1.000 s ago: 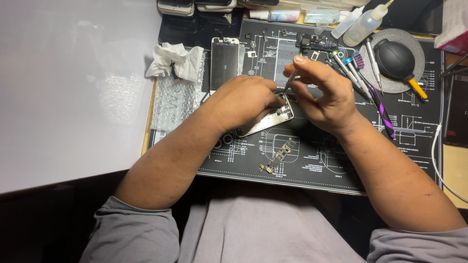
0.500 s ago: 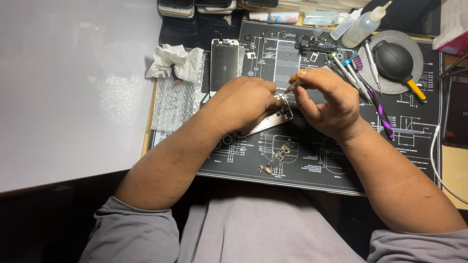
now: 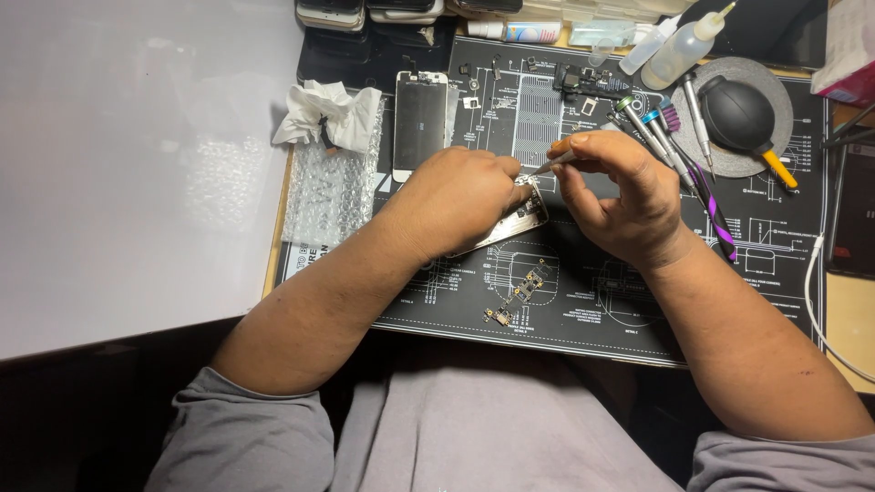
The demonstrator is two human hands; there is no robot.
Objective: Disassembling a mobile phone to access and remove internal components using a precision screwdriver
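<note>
My left hand [image 3: 456, 196] is closed over a silver phone housing [image 3: 513, 224] that lies on the black repair mat [image 3: 592, 310]. My right hand [image 3: 620, 191] pinches slim metal tweezers [image 3: 552, 166], their tip pointing left at the top corner of the housing, right beside my left fingers. Most of the housing is hidden under my left hand. A detached phone screen [image 3: 420, 123] lies flat just beyond my left hand.
Small circuit parts [image 3: 519, 292] lie on the mat near me. Screwdrivers [image 3: 679, 150], a black air blower [image 3: 740, 117] and squeeze bottles [image 3: 679, 50] sit at the right back. Bubble wrap [image 3: 333, 187] and crumpled tissue [image 3: 319, 109] lie left. A white cable [image 3: 820, 301] runs at the right edge.
My right hand has drawn slightly left and down, bringing the tweezers' tip closer to the housing's corner. My left hand stays put on the housing.
</note>
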